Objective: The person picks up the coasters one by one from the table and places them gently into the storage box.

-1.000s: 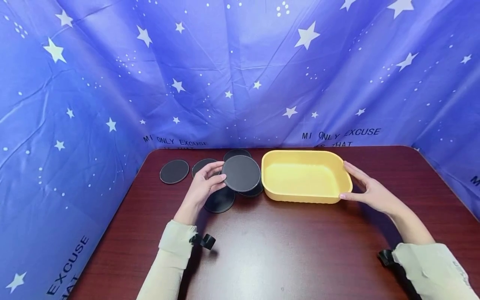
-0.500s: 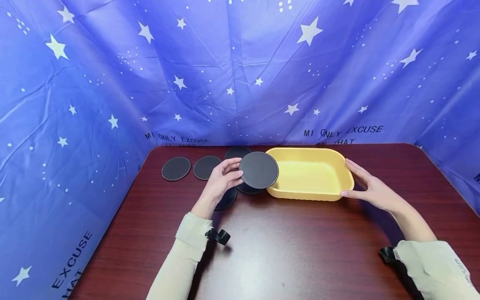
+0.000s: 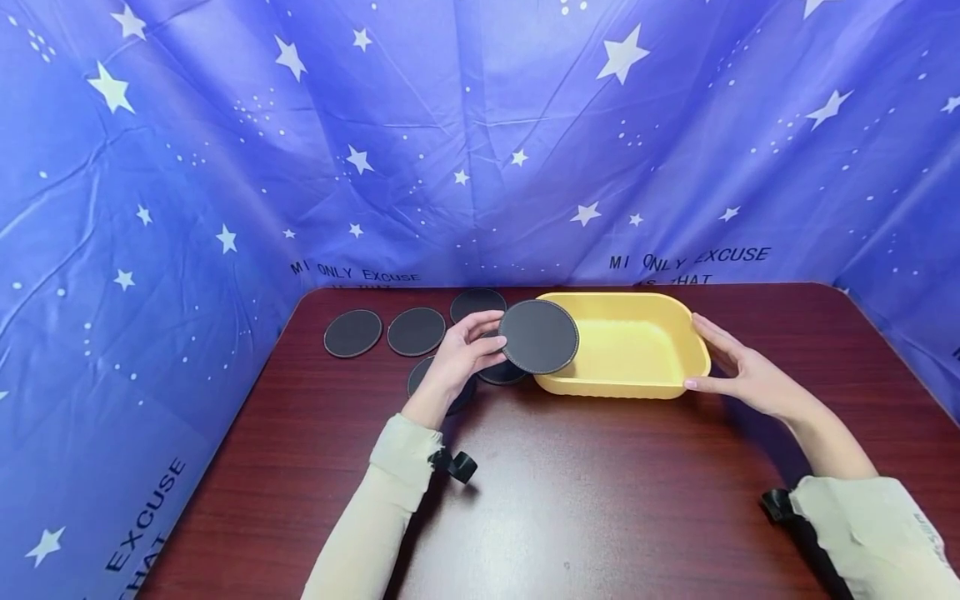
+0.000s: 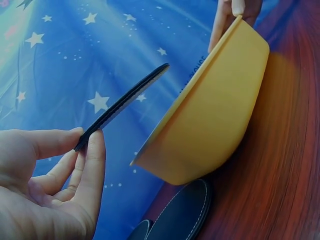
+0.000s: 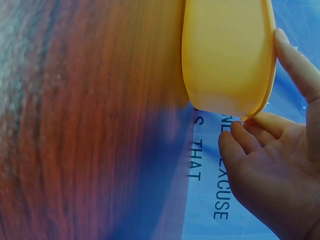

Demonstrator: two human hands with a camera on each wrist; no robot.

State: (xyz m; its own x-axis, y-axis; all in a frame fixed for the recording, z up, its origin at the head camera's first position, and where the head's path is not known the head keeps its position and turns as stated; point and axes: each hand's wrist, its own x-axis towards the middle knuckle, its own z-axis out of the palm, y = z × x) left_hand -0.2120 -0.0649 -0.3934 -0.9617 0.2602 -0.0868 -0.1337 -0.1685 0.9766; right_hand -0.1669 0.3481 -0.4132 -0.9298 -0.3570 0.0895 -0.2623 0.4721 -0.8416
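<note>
Held disc [image 3: 538, 336]: raised and tilted beside the left end of the yellow bin [image 3: 637, 390]; that end is overlapped by it in the head view, but a gap from the bin is shown in the left wrist view

Left hand [image 3: 467, 354]: thumb and fingers are clamped on the disc's edge, on the side away from the bin

Right hand [image 3: 757, 379]: thumb and fingers are spread apart and laid at the bin's right end; no tight clamp is shown

Yellow bin: rested on the table [image 3: 600, 500]; no disc is seen in its visible interior, though its left end is partly covered from sight

Change: over the last second the held disc has been carried rightward, from left of the bin to across its left rim as seen from above; the bin itself has hardly been shifted

Meaning: the carry is judged well advanced, with the disc brought up to the bin but not yet let go

Loose discs: five are left lying left of the bin, apparently undisturbed: outermost disc [image 3: 353, 333], second disc [image 3: 416, 332], back disc [image 3: 477, 307], front disc [image 3: 504, 375] closest to the bin, and wrist-side disc [image 3: 417, 375], partly hidden
</note>
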